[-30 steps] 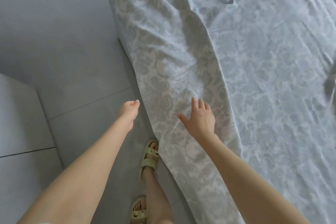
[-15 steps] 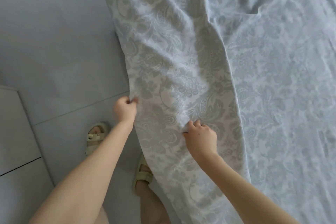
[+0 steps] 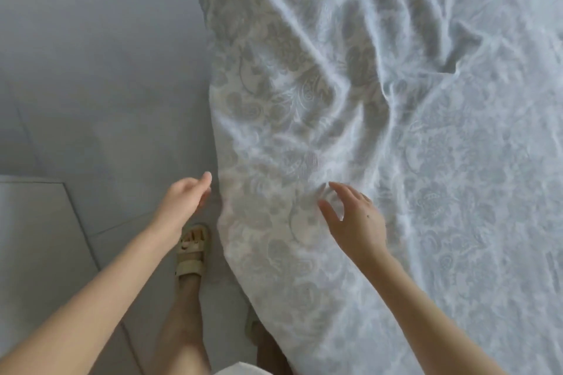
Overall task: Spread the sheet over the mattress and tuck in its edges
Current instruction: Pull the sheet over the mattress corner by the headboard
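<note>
Pale grey paisley-patterned sheet [image 3: 304, 94] lies rumpled in long folds; my left hand [image 3: 185, 201] and right hand [image 3: 356, 219] hang released, gripping nothing.

The sheet [image 3: 335, 85] is spread across the right side, and its edge is draped down toward the floor [image 3: 91, 70] on the left. The left hand [image 3: 185, 201] is held just beside that edge, above a sandal [image 3: 192, 250] on the floor. The right hand [image 3: 356, 222] is held over the draped part.

A beige sandal [image 3: 192, 250] stands on the grey tiled floor [image 3: 91, 70], a second sandal [image 3: 250, 326] is mostly hidden, and a white hem [image 3: 234, 370] shows at the bottom edge.
</note>
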`<action>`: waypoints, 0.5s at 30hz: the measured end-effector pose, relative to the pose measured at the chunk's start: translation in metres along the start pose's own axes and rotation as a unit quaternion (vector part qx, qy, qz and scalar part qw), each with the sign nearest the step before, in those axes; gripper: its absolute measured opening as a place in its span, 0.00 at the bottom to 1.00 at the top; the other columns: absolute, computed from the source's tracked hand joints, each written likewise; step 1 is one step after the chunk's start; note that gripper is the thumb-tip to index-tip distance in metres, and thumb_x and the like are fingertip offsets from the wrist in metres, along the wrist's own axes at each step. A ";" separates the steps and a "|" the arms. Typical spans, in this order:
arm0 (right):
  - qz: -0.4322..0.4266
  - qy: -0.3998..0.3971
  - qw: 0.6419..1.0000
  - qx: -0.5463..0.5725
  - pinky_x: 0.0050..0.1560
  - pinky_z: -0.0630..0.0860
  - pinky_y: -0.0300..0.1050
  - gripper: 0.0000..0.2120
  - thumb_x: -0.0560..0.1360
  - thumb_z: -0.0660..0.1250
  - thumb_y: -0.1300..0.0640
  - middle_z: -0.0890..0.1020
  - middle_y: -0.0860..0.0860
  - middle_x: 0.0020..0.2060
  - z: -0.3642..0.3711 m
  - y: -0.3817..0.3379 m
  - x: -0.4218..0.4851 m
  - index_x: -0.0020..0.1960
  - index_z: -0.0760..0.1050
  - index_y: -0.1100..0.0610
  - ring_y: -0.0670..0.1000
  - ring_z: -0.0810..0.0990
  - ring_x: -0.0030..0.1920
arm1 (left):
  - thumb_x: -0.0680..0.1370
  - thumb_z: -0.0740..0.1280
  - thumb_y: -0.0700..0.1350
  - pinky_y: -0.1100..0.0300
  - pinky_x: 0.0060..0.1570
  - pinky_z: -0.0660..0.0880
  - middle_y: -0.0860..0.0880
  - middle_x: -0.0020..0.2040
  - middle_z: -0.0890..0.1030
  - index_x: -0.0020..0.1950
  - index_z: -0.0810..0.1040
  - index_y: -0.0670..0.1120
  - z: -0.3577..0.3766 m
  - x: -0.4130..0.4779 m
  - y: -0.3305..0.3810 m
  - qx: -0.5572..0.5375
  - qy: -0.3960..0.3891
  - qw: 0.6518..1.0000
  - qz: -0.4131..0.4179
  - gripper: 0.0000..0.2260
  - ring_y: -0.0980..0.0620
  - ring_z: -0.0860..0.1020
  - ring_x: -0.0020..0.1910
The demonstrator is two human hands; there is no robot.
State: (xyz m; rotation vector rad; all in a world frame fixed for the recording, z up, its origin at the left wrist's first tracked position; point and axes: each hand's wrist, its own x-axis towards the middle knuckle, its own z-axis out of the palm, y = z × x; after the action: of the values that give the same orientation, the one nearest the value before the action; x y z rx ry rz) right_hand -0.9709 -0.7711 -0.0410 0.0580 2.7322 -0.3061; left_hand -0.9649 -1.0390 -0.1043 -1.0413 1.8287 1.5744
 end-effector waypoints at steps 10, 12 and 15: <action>-0.002 0.065 0.997 -0.050 0.66 0.69 0.51 0.30 0.77 0.59 0.40 0.65 0.50 0.73 0.003 -0.054 0.114 0.74 0.60 0.52 0.54 0.63 0.72 | 0.79 0.59 0.58 0.50 0.70 0.63 0.45 0.74 0.65 0.76 0.60 0.44 0.047 0.181 0.064 -0.096 0.038 0.993 -0.051 0.29 0.44 0.65 0.71; 0.001 0.029 0.997 -0.068 0.68 0.65 0.50 0.33 0.76 0.61 0.40 0.60 0.50 0.75 0.010 -0.061 0.133 0.76 0.55 0.52 0.53 0.58 0.74 | 0.80 0.59 0.56 0.56 0.64 0.68 0.46 0.72 0.67 0.75 0.61 0.42 0.054 0.190 0.075 -0.111 0.009 0.993 -0.046 0.28 0.45 0.70 0.67; 0.021 -0.013 0.998 -0.063 0.64 0.68 0.48 0.35 0.75 0.63 0.42 0.59 0.49 0.75 0.022 -0.067 0.151 0.76 0.53 0.51 0.53 0.60 0.73 | 0.79 0.63 0.50 0.61 0.37 0.76 0.44 0.56 0.79 0.65 0.72 0.39 0.058 0.185 0.082 -0.172 -0.072 0.980 -0.070 0.19 0.50 0.78 0.43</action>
State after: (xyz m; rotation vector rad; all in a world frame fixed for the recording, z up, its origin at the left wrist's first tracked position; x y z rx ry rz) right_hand -1.1074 -0.8421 -0.1052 0.0756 2.7134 -0.1228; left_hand -1.1436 -1.0205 -0.2132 -1.1439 1.3860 1.8669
